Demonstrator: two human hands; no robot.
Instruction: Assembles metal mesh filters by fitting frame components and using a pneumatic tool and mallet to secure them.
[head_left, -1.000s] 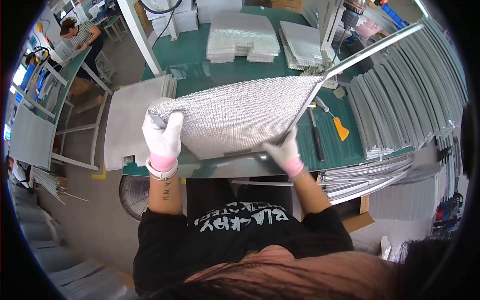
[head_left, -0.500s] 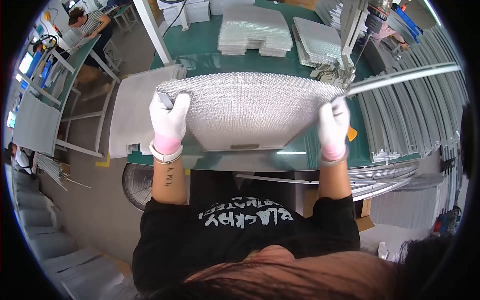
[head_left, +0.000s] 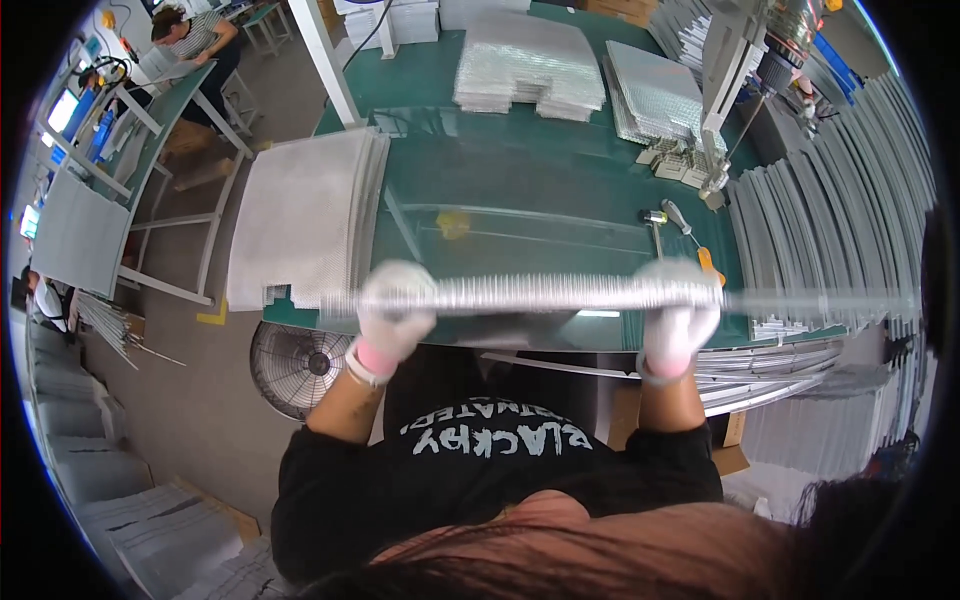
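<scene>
Both my hands wear white gloves with pink cuffs. A silvery mesh sheet [head_left: 540,293] is held between them, seen almost edge-on above the near edge of the green table [head_left: 560,180]. My left hand [head_left: 398,300] is closed around its left end, and my right hand [head_left: 682,302] is closed around its right end. From the right hand a long thin metal strip [head_left: 820,302] sticks out to the right, smeared by motion. The fingers are blurred too. Whether the strip is joined to the sheet I cannot tell.
Stacked mesh sheets lie at the left [head_left: 300,215] and the back [head_left: 530,70]. A hammer [head_left: 655,228], a screwdriver [head_left: 677,215] and an orange-handled tool [head_left: 710,265] lie at right, below a drill-like machine [head_left: 775,70]. Many grey panels [head_left: 830,210] stand further right. A fan [head_left: 300,365] is on the floor.
The mesh sheet has come down and toward me, turning from face-on to edge-on. My left hand has shifted right and nearer. The metal strip has swung from slanting upward to nearly level.
</scene>
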